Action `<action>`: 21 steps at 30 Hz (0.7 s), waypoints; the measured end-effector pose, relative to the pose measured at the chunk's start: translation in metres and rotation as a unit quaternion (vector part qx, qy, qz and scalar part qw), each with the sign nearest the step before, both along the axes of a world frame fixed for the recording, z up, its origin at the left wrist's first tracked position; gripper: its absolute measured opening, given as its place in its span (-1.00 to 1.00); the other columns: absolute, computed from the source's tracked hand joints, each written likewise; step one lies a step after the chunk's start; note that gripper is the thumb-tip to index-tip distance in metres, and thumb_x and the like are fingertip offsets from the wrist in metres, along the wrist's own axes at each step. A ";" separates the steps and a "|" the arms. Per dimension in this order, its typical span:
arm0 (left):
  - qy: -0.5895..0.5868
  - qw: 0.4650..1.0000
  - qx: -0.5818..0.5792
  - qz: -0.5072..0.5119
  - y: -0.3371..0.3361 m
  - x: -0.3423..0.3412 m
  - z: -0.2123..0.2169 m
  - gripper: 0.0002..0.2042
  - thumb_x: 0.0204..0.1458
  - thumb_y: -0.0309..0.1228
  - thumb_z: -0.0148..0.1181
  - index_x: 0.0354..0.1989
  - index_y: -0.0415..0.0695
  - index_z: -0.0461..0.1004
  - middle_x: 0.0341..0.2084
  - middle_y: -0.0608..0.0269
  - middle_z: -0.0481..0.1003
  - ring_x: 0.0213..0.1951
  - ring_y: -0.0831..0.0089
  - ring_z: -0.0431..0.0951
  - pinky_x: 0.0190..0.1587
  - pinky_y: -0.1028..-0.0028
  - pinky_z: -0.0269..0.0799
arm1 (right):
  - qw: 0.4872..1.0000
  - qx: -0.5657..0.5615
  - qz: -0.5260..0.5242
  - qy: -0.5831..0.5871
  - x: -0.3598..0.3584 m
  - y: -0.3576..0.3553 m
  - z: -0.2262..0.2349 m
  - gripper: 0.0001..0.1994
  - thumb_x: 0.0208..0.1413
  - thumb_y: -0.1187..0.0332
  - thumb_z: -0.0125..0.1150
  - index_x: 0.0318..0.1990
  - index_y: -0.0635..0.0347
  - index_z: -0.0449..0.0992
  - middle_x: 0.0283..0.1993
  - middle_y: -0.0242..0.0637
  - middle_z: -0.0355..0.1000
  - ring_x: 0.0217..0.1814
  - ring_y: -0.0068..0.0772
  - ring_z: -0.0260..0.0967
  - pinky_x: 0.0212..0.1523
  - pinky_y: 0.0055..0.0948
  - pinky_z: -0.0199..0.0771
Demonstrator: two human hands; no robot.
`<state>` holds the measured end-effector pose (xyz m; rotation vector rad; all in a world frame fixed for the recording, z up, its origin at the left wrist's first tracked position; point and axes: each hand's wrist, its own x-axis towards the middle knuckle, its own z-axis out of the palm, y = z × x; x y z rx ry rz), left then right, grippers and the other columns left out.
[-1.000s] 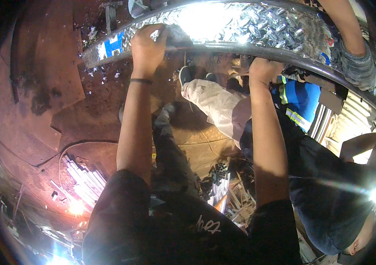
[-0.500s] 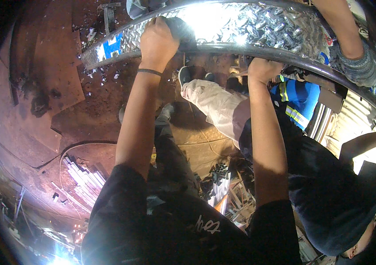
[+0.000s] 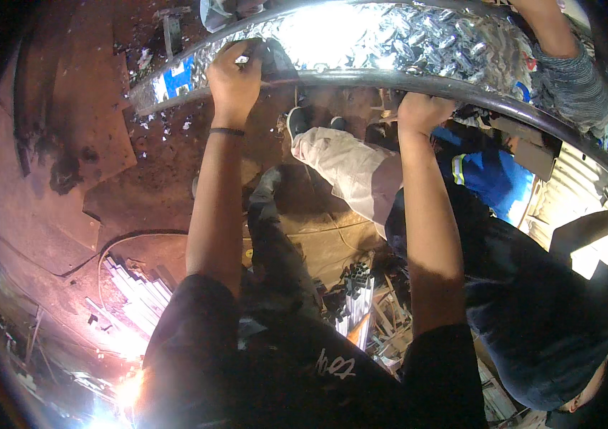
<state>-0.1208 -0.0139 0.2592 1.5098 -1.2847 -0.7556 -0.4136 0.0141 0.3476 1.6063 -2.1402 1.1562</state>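
both hands are raised to a shiny patterned metal sheet (image 3: 390, 36) with a rounded front edge. the right hand (image 3: 424, 113) is curled shut under that edge. the left hand (image 3: 235, 71) is closed on a small dark tool (image 3: 275, 61), pressed to the sheet's face. below the hands sits a co-worker in beige trousers (image 3: 350, 171). beyond the right hand, another person's sleeved arm (image 3: 568, 79) rests on the sheet.

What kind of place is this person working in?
Most likely a metal fabrication workshop. Both hands grip a large sheet of embossed tread-plate metal, cut metal bars lie stacked on the rust-brown floor, and more offcuts are piled below.
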 end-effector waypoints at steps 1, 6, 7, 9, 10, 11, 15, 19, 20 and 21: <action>-0.020 1.000 -0.013 -0.013 -0.002 0.003 0.002 -0.79 0.03 -0.42 0.30 -0.18 -0.23 0.68 -0.24 -0.03 0.67 -0.25 0.02 0.68 -0.18 0.24 0.58 | 1.000 0.006 -0.002 0.010 0.001 -0.001 0.001 -0.73 0.13 0.32 0.27 -0.33 0.46 0.57 -0.31 0.15 0.58 -0.24 0.21 0.52 -0.14 -0.01 0.46; -0.082 0.995 0.029 -0.043 -0.007 0.002 0.013 -0.77 0.00 -0.33 0.32 -0.25 -0.22 0.69 -0.33 -0.11 0.65 -0.29 -0.05 0.68 -0.21 0.20 0.59 | 0.999 0.017 -0.033 -0.016 0.005 0.000 0.002 -0.71 0.15 0.29 0.24 -0.32 0.46 0.59 -0.32 0.15 0.58 -0.22 0.22 0.54 -0.14 -0.02 0.47; -0.096 0.994 0.040 -0.037 -0.006 0.000 0.014 -0.77 0.00 -0.31 0.32 -0.28 -0.23 0.68 -0.37 -0.12 0.65 -0.30 -0.07 0.67 -0.21 0.18 0.59 | 0.999 0.015 -0.031 -0.010 0.005 0.000 0.002 -0.70 0.16 0.28 0.24 -0.33 0.46 0.58 -0.31 0.15 0.58 -0.22 0.21 0.54 -0.14 -0.02 0.47; -0.120 0.990 0.074 -0.030 -0.006 -0.006 0.017 -0.76 0.00 -0.29 0.31 -0.33 -0.25 0.67 -0.40 -0.16 0.64 -0.31 -0.11 0.67 -0.21 0.13 0.58 | 1.000 0.011 -0.028 0.002 0.006 0.000 0.003 -0.69 0.16 0.27 0.23 -0.33 0.45 0.57 -0.30 0.16 0.58 -0.22 0.19 0.54 -0.15 -0.03 0.47; -0.129 0.986 0.097 -0.028 -0.008 -0.008 0.021 -0.75 0.01 -0.29 0.31 -0.35 -0.26 0.66 -0.40 -0.18 0.63 -0.30 -0.12 0.66 -0.20 0.10 0.58 | 0.999 0.016 -0.026 0.009 0.005 0.000 0.002 -0.69 0.17 0.26 0.23 -0.34 0.45 0.57 -0.30 0.15 0.58 -0.22 0.19 0.53 -0.15 -0.03 0.46; -0.138 0.983 0.119 -0.027 -0.009 -0.011 0.023 -0.75 0.02 -0.29 0.30 -0.36 -0.27 0.65 -0.40 -0.20 0.63 -0.30 -0.14 0.66 -0.19 0.08 0.57 | 0.999 0.021 -0.025 0.016 0.002 0.000 0.002 -0.69 0.17 0.26 0.23 -0.35 0.45 0.56 -0.30 0.15 0.57 -0.23 0.19 0.53 -0.15 -0.03 0.46; -0.150 0.985 0.086 0.014 -0.011 -0.019 0.012 -0.70 0.05 -0.26 0.27 -0.45 -0.32 0.60 -0.44 -0.24 0.61 -0.30 -0.19 0.64 -0.17 0.03 0.54 | 1.000 0.000 -0.011 0.000 -0.001 -0.001 -0.003 -0.70 0.15 0.28 0.24 -0.36 0.45 0.54 -0.32 0.12 0.55 -0.23 0.18 0.49 -0.12 -0.01 0.42; -0.110 0.986 0.123 0.039 0.008 -0.018 0.002 -0.64 0.10 -0.22 0.24 -0.44 -0.38 0.57 -0.46 -0.30 0.59 -0.32 -0.24 0.63 -0.18 0.02 0.54 | 1.000 0.019 0.000 0.003 0.001 0.008 0.003 -0.76 0.15 0.33 0.27 -0.36 0.39 0.53 -0.35 0.00 0.56 -0.26 0.07 0.50 -0.16 -0.10 0.44; -0.095 0.986 0.133 0.036 0.015 -0.016 0.001 -0.61 0.12 -0.20 0.23 -0.44 -0.40 0.56 -0.47 -0.33 0.58 -0.32 -0.26 0.63 -0.18 0.02 0.54 | 0.999 0.026 -0.003 -0.019 0.004 0.008 0.005 -0.76 0.12 0.34 0.28 -0.34 0.42 0.53 -0.34 0.05 0.55 -0.25 0.13 0.48 -0.12 -0.05 0.42; -0.099 0.983 0.149 0.043 0.022 -0.015 0.000 -0.64 0.13 -0.24 0.22 -0.43 -0.39 0.56 -0.49 -0.29 0.58 -0.36 -0.19 0.64 -0.22 0.07 0.54 | 1.000 0.021 -0.002 -0.021 0.005 0.007 0.005 -0.76 0.11 0.34 0.27 -0.34 0.43 0.53 -0.34 0.08 0.54 -0.25 0.16 0.47 -0.12 -0.02 0.42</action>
